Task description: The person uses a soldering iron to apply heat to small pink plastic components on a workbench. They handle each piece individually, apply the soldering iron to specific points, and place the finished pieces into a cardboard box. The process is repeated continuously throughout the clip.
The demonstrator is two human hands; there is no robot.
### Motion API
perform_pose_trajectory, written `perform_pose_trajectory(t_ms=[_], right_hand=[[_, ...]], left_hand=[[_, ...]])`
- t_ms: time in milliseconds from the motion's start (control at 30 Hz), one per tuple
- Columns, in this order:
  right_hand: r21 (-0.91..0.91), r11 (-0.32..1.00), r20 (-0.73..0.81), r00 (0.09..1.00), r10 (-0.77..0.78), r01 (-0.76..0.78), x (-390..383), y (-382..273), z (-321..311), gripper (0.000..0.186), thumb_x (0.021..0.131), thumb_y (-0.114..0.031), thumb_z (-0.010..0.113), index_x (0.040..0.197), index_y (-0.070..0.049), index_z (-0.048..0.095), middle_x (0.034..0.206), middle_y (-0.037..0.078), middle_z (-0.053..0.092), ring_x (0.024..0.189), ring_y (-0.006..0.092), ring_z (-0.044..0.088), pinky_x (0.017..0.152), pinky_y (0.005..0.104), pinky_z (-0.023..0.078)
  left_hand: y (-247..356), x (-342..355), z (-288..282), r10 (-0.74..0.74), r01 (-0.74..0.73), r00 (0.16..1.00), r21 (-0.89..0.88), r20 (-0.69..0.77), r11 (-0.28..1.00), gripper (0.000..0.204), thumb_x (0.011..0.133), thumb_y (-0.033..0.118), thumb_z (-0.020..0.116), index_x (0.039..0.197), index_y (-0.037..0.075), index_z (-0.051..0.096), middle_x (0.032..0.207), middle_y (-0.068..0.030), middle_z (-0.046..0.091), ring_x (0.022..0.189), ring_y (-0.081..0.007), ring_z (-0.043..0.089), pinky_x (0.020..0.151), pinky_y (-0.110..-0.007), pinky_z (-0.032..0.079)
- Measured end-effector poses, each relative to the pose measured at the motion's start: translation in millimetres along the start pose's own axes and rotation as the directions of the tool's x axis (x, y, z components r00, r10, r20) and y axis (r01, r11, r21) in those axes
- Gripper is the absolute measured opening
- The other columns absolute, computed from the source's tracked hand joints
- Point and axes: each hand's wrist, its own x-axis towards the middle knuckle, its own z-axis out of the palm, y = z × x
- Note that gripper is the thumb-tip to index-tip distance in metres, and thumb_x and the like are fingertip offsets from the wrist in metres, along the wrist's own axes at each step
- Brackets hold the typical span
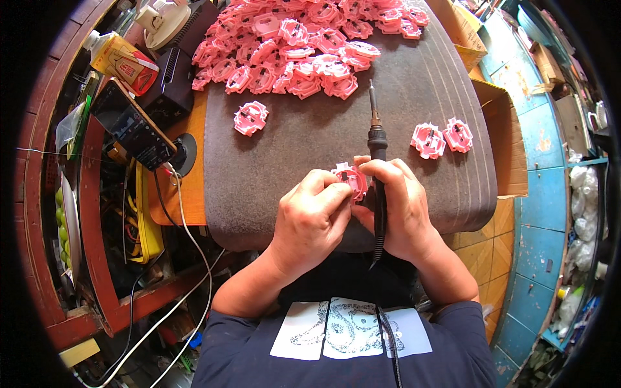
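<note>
My left hand grips a small pink plastic part with a dark piece on it, just left of centre on the grey mat. My right hand is closed round a black soldering iron, held upright with its metal tip pointing away from me; some of its fingers also touch the pink part. A single pink part lies to the upper left of my hands, and two more lie to the right. A large heap of similar pink parts covers the mat's far end.
The grey mat tops a wooden table. At left are a propped phone with cables, a carton and black boxes. Cardboard boxes stand beyond the mat's right edge, by blue tiles.
</note>
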Motion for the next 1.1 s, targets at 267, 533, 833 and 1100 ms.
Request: perform_pose_trajectory(t_ms=[267, 533, 833, 1100], right_hand=[[0.002, 1.0, 0.028, 1.0, 0.001, -0.001, 5, -2, -1, 0.062, 0.078, -0.002, 0.081, 0.134, -0.005, 0.056, 0.113, 0.017, 0.071, 0.093, 0.0402, 0.065, 0.081, 0.0475, 0.053], [-0.006, 1.0, 0.016, 1.0, 0.006, -0.006, 3, -1, 0, 0.06, 0.079, -0.002, 0.082, 0.133, -0.005, 0.057, 0.109, 0.015, 0.072, 0.093, 0.039, 0.066, 0.081, 0.0468, 0.054], [-0.012, 1.0, -0.002, 1.0, 0.006, -0.006, 2, -1, 2, 0.06, 0.078, -0.002, 0.082, 0.133, -0.005, 0.057, 0.107, 0.015, 0.072, 0.091, 0.0384, 0.065, 0.08, 0.0464, 0.054], [-0.165, 0.986, -0.03, 0.999, 0.034, -0.038, 0, 5, -18, 0.054, 0.081, -0.001, 0.081, 0.13, -0.003, 0.059, 0.103, 0.016, 0.071, 0.09, 0.0379, 0.066, 0.082, 0.0466, 0.054]], left_hand=[[-1, 0, 0, 0.001, -0.001, 1.0, -0.003, -0.005, 1.0, 0.016, 0.086, -0.006, 0.076, 0.1, 0.002, 0.075, 0.1, -0.012, 0.069, 0.071, -0.0222, 0.07, 0.063, -0.033, 0.056], [-2, -2, 2, 0.001, -0.001, 1.0, -0.001, -0.008, 1.0, 0.016, 0.086, -0.005, 0.076, 0.101, 0.002, 0.075, 0.101, -0.0116, 0.069, 0.068, -0.0205, 0.07, 0.062, -0.032, 0.056], [-5, -5, -4, -0.04, 0.026, 0.995, -0.151, -0.088, 0.988, 0.02, 0.086, -0.004, 0.078, 0.104, 0.002, 0.075, 0.106, -0.0095, 0.067, 0.069, -0.0127, 0.064, 0.058, -0.026, 0.051], [-70, 41, -78, 0.022, 0.065, 0.986, 0.51, -0.163, 0.858, 0.043, 0.083, 0.007, 0.076, 0.125, 0.002, 0.068, 0.129, -0.0216, 0.062, 0.122, -0.0411, 0.058, 0.107, -0.048, 0.047]])
